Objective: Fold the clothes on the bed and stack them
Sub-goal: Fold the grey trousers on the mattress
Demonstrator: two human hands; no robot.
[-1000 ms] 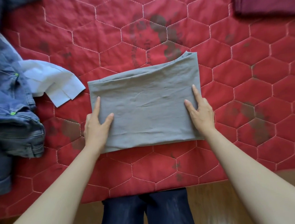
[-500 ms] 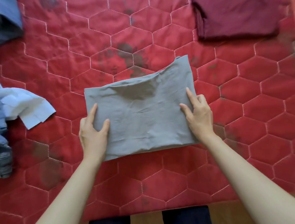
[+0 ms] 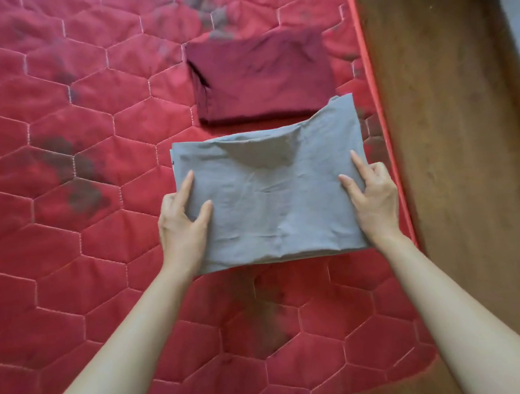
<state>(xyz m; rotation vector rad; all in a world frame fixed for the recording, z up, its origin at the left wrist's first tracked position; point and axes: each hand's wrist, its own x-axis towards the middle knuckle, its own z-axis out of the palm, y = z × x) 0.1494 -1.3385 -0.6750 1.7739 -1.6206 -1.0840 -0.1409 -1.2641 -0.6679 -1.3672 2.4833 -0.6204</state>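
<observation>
A folded grey garment (image 3: 274, 195) is lifted off the red quilted bed (image 3: 62, 150), sagging in the middle of its far edge. My left hand (image 3: 181, 224) grips its left side, thumb on top and fingers underneath. My right hand (image 3: 374, 200) grips its right side the same way. Just beyond the grey garment lies a folded maroon garment (image 3: 261, 75), flat on the quilt near the bed's right edge. The grey piece's far right corner overlaps the maroon one's near edge in the view.
The bed's right edge (image 3: 380, 125) runs top to bottom, with brown wooden floor (image 3: 451, 150) beyond it. Dark blotches mark the quilt to the left and below the hands.
Both hands have lifted the grey garment and carried it right and away, toward the maroon garment. The jeans and white cloth on the left have left the view.
</observation>
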